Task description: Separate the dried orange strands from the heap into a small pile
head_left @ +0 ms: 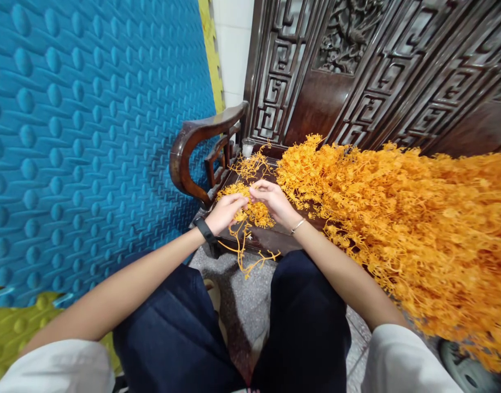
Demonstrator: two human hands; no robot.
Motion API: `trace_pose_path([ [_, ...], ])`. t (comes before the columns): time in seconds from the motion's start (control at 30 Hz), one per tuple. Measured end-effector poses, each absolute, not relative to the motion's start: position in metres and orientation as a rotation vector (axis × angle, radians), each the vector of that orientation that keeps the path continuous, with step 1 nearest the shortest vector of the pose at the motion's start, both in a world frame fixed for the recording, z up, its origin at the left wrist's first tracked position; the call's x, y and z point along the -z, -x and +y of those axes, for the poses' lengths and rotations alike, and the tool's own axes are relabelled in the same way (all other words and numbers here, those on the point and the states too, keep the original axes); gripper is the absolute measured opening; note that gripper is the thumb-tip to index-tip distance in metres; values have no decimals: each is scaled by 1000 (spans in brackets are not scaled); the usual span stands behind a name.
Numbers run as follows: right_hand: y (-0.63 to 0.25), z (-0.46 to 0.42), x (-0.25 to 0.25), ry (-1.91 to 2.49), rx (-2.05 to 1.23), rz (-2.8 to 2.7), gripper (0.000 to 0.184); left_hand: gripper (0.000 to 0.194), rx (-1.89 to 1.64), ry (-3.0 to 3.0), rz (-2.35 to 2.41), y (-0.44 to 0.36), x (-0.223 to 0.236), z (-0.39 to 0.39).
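Observation:
My left hand (227,212), with a black band on its wrist, is closed in a pinch on an orange plastic flower sprig (241,248). The sprig's thin branching stems dangle below the hand, past the seat edge. Close beside it, my right hand (273,203) has thumb and fingertips pinched together at an orange piece; exactly what lies between them is too small to make out. Beneath both hands is a small pile of orange plastic florets (261,214) on the dark wooden seat (270,238). More bare orange stems (250,164) lie behind the hands.
A large heap of orange artificial flowers (401,207) covers the bench to the right. A curved wooden armrest (193,139) stands at left, before a blue textured mat (90,136). The carved backrest (319,103) rises behind. A small white cup (247,148) sits in the back corner.

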State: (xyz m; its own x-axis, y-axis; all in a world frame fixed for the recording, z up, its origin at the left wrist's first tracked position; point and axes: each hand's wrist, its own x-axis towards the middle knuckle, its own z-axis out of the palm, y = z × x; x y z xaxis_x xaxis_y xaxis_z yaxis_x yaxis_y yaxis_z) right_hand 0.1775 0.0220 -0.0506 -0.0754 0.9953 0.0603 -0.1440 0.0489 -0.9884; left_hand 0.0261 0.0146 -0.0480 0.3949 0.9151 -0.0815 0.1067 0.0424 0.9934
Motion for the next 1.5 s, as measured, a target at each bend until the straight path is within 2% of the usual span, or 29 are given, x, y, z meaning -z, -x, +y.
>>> trace_pose_path([
  [0.23,-166,31,53,1103,-1105,-1106,13,20,-900,-1257,1002,-35,46,15],
  [0.67,-142,52,65,1129,-712,-931,12,20,-1042,-1088,1008,-55,39,22],
  [0.9,-220,74,54,1288,-555,-607,11,21,-947,-1170,932,-46,44,-8],
  [1.03,-246,71,71,1329,-671,-940,20,21,-861,-1231,861,-32,47,1],
  [1.2,-236,78,92,1430,-691,-1205,35,29,-770,-1138,817,-17,50,16],
  [1.33,-232,83,96,1376,-680,-1412,27,38,-679,-1173,763,-11,53,15],
  [1.5,-230,85,102,1342,-671,-1536,13,39,-568,-1178,733,-7,56,14],
])
